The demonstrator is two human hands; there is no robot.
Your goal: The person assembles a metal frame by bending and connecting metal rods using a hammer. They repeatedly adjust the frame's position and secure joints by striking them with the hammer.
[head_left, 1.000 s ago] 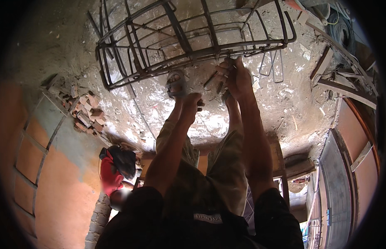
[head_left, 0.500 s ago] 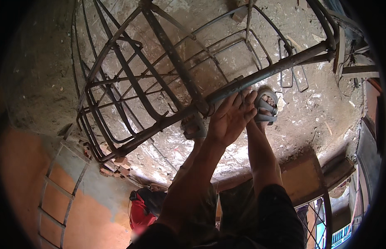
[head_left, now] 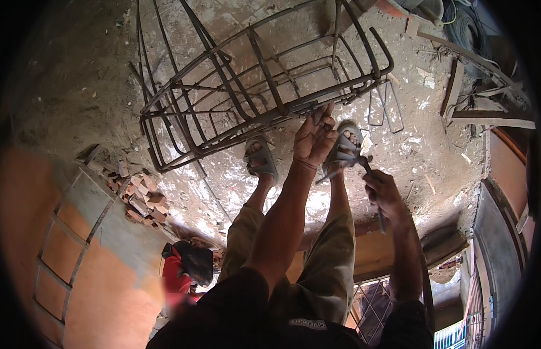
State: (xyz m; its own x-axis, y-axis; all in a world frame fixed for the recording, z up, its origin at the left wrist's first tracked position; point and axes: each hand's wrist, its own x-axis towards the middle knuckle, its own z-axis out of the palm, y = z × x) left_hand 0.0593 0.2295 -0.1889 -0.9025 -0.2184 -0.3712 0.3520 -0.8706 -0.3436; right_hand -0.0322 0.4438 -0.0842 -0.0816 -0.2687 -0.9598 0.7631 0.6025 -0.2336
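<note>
A cage of dark steel reinforcing bars (head_left: 270,87) with bent bar loops slants across the upper half of the view. My left hand (head_left: 314,139) is at its near long bar, thumb and fingers pinched together by the metal. What sits between the fingertips is too small to make out. Off to the right and apart from the cage, my right hand (head_left: 384,193) is closed around a dark metal hand tool (head_left: 373,171). The tool's head points up toward my right foot and its handle end sticks out below the fist; its exact kind is unclear.
My sandalled feet (head_left: 260,158) stand just below the cage. Loose bent bar loops (head_left: 387,107) lie to its right. Broken bricks (head_left: 145,198) are heaped by the orange wall at left, near a ladder-like frame (head_left: 64,250). Wooden pieces (head_left: 491,118) and coiled wire (head_left: 465,29) lie at right.
My right hand has come away from the bar beside my left hand, moving right and nearer with the tool now visible. The cage appears smaller and higher in view.
</note>
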